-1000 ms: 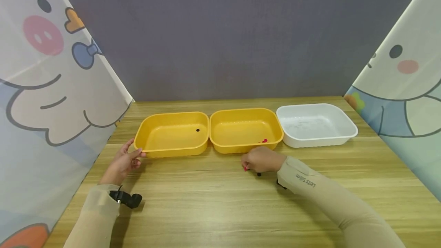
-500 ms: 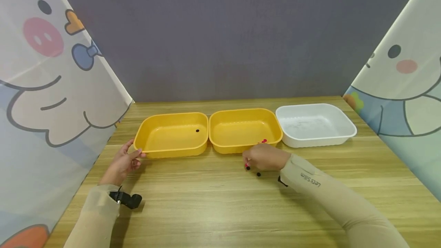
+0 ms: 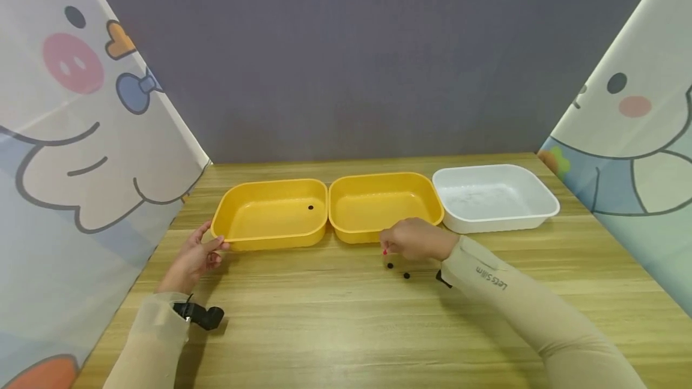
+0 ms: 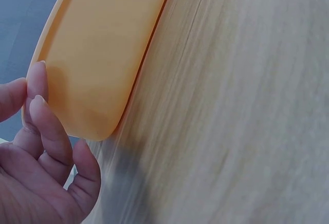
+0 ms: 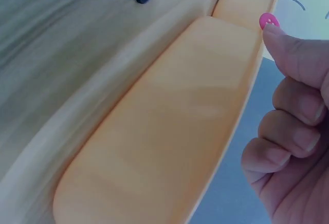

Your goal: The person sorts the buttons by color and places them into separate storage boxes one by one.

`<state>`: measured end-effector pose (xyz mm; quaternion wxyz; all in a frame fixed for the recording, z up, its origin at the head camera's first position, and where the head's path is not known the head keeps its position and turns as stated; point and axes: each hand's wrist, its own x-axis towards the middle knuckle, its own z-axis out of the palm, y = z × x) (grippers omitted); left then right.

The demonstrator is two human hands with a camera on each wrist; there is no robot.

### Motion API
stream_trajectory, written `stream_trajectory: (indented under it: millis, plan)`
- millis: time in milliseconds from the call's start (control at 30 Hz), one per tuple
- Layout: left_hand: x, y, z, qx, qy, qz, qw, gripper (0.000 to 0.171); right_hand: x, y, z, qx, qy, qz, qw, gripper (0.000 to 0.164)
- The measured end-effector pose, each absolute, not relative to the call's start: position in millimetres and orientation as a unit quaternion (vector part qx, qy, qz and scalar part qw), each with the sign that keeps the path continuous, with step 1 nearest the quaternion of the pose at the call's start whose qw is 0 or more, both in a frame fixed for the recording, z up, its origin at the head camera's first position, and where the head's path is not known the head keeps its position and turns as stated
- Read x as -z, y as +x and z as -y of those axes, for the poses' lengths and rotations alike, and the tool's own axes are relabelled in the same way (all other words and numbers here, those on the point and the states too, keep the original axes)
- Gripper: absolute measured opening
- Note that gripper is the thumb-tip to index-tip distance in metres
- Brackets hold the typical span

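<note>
In the head view my left hand (image 3: 191, 260) pinches the near left corner of the left yellow tray (image 3: 273, 215) between thumb and fingers. The left wrist view shows that grip on the tray's rim (image 4: 51, 13). My right hand (image 3: 415, 239) holds a pink button (image 5: 267, 20) between thumb and forefinger, just above the near rim of the middle yellow tray (image 3: 373, 206). Its other fingers are curled into the palm. Below that hand two black buttons lie on the table, a nearer one (image 3: 406, 275) and a farther one (image 3: 390, 266).
One black button (image 3: 310, 208) lies inside the left yellow tray. At the right of the row stands a white tray (image 3: 497, 194), beside the middle yellow one. A grey wall panel (image 3: 367, 65) rises behind the wooden table (image 3: 303, 329), with printed cloths at both sides.
My right hand has lifted the pink button from the table and moved up toward the middle yellow tray, now hiding the pink buttons seen inside it earlier. The left hand keeps its hold.
</note>
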<state>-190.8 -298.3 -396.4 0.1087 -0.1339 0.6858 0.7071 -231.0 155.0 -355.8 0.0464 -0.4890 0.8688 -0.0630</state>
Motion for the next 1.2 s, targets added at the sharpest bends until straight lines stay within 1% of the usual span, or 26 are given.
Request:
stream_trajectory:
  millis: [100,300,533,733,867,967,1200]
  plan:
    - [398.3,-190.1,298.3,-0.705,-0.137,-0.687,0.110,0.075,353.8,-232.6,-156.6,0.064,-0.488,-0.870,0.041,0.007]
    - [400.4,-190.4,298.7,-0.705,-0.135,-0.688,0.108,0.076,351.0,-234.8,-161.1,0.073,-0.483,-0.872,0.028,0.012]
    - [400.9,-191.3,298.9,-0.706,-0.126,-0.690,0.100,0.071,350.5,-239.0,-164.4,0.082,-0.495,-0.865,0.008,0.012]
    - [402.5,-192.3,297.8,-0.711,-0.116,-0.686,0.098,0.070,345.9,-245.6,-169.3,0.085,-0.484,-0.871,-0.011,0.014]
    - [401.3,-192.6,298.0,-0.717,-0.113,-0.681,0.102,0.073,343.2,-251.3,-173.9,0.091,-0.477,-0.874,-0.011,0.015]
    - [400.0,-192.4,299.2,-0.719,-0.113,-0.678,0.102,0.075,342.4,-254.9,-176.8,0.094,-0.470,-0.878,-0.006,0.012]
    - [399.1,-192.3,300.7,-0.722,-0.112,-0.674,0.108,0.077,338.1,-259.9,-183.0,0.081,-0.438,-0.895,-0.006,0.010]
